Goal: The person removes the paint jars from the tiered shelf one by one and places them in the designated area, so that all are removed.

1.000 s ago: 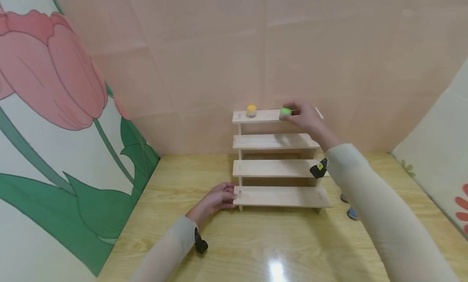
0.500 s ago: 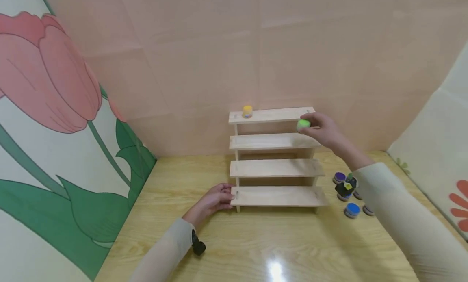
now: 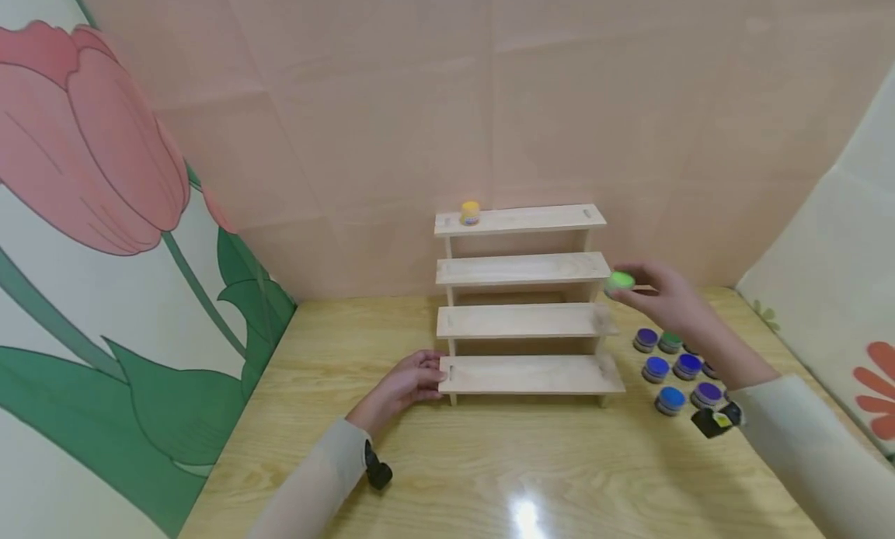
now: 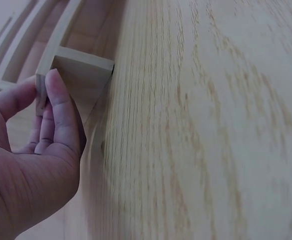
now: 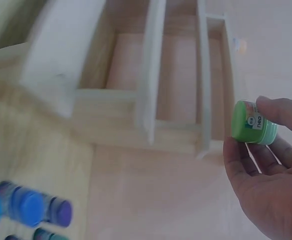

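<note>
My right hand [image 3: 664, 294] pinches a small jar with a bright green lid [image 3: 619, 283], held in the air just off the right end of the wooden tiered shelf [image 3: 520, 270]. In the right wrist view, thumb and fingers grip the labelled green jar [image 5: 253, 122] from both sides. The left hand [image 3: 407, 381] holds the left end of the lowest shelf board; in the left wrist view its thumb and fingers pinch that board's end [image 4: 42, 87]. A jar with a yellow lid [image 3: 470, 213] stands on the top board, toward the left.
Several jars with blue, purple and green lids, among them a blue one [image 3: 670, 400], stand on the wood-grain table [image 3: 447, 461] right of the shelf. My right forearm partly covers this group. A pink wall covering [image 3: 377, 135] hangs behind the shelf.
My right hand has carried the green-lidded jar from above the top board down and to the right, past the shelf's end. More jars at right have come into view. The left hand stays on the shelf.
</note>
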Tool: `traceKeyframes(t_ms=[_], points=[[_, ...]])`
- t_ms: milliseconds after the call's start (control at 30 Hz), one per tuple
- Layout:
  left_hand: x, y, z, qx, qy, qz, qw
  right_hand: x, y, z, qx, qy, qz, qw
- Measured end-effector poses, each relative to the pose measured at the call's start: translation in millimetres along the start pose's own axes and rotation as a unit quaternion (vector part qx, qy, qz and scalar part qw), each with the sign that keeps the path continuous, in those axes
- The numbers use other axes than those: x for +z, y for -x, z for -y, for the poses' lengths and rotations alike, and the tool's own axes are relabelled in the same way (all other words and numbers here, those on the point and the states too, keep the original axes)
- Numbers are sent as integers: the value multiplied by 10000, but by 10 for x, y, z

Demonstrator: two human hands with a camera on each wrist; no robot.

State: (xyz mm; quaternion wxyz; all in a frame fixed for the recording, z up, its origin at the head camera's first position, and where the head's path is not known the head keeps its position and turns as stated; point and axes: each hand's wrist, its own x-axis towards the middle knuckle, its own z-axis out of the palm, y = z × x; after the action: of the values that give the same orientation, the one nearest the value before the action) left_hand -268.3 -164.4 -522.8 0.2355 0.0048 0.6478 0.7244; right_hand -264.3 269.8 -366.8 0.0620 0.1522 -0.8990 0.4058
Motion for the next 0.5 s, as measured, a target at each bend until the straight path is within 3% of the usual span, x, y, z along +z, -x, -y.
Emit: traceKeyframes(t_ms=[233,500], points=[[20,12,6,-7,-19,-24,10000,-67,368,-270,450,152,20,9989],[13,8,11,43,-75,-73,9999,-90,683,-562,175,241,-224,9993]])
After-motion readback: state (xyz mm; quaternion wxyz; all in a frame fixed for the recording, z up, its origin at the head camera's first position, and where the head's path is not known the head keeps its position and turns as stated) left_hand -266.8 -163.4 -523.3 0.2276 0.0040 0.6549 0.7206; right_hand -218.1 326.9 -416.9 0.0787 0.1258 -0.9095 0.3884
